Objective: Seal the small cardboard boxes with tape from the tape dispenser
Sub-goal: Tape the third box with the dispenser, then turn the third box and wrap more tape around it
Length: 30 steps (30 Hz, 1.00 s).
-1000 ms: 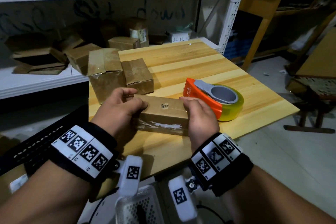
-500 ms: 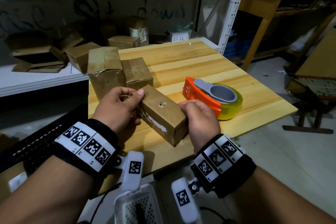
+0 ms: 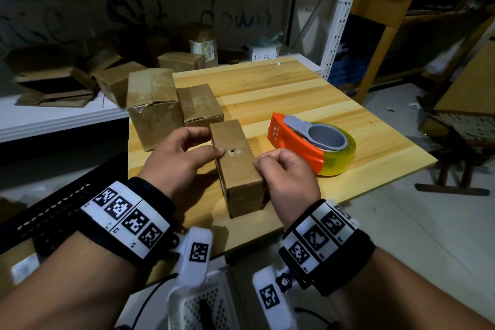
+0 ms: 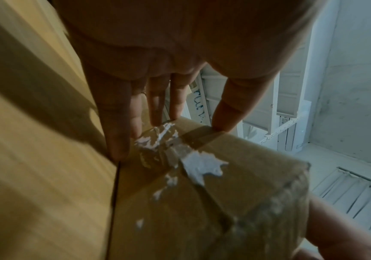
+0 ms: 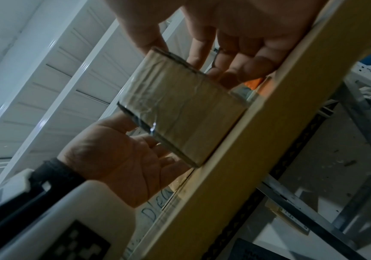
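Note:
A small brown cardboard box (image 3: pixel 235 169) lies lengthwise on the wooden table (image 3: pixel 267 88), its taped, torn side (image 4: pixel 213 184) facing left. My left hand (image 3: pixel 207 142) touches that side with straight fingers (image 4: pixel 117 133), thumb tip on the top edge. My right hand (image 3: pixel 267 169) grips the box's near right part, thumb on one face and curled fingers on the other (image 5: pixel 186 58). The box's taped end (image 5: pixel 180 112) faces the right wrist camera. The orange tape dispenser (image 3: pixel 310 147), with grey handle and yellowish roll, lies on the table just right of my right hand.
Two more cardboard boxes (image 3: pixel 152 104) (image 3: pixel 199 104) stand on the table behind the left hand. White shelving (image 3: pixel 53 120) at the left holds several boxes. A white mesh basket (image 3: pixel 198 303) sits below the table's near edge, and a black crate (image 3: pixel 53 203) at the left.
The box has turned from lying crosswise to pointing away from me. My left hand's fingers have loosened from its end to its side, and the right hand has stayed on it.

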{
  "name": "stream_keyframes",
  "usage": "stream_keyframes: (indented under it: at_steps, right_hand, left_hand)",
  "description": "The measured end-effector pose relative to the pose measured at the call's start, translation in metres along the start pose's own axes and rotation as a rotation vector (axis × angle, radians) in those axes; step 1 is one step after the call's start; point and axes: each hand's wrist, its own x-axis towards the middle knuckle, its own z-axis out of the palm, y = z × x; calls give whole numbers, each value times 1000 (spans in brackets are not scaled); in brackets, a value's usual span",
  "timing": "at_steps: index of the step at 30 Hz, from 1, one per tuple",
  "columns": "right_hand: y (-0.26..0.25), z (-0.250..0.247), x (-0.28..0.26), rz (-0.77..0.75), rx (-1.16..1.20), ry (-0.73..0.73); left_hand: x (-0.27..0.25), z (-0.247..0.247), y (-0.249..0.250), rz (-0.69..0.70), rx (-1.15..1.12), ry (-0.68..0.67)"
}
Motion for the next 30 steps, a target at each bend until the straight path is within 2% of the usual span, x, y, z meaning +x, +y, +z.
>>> stream_keyframes:
  at_steps: [7, 11, 16, 20, 25, 30]
  right_hand:
    - [-6, 1, -4, 0, -31, 0]
    - [-30, -6, 3, -119, -70, 10]
    - [-60, -32, 25, -225, -221, 117]
    - [-53, -55, 49, -105, -519, 118]
    - [-47, -60, 54, 32, -1053, 56]
    - [-48, -57, 51, 93, -1175, -31]
  left_hand:
    - [2, 1, -2, -66, -30, -12]
    - [4, -1, -3, -70, -3, -7]
    - [3, 1, -3, -75, -15, -16]
    - [3, 1, -3, -60, 6, -21]
    - [6, -4, -7, -49, 35, -20]
    - [9, -5, -8, -41, 61, -18]
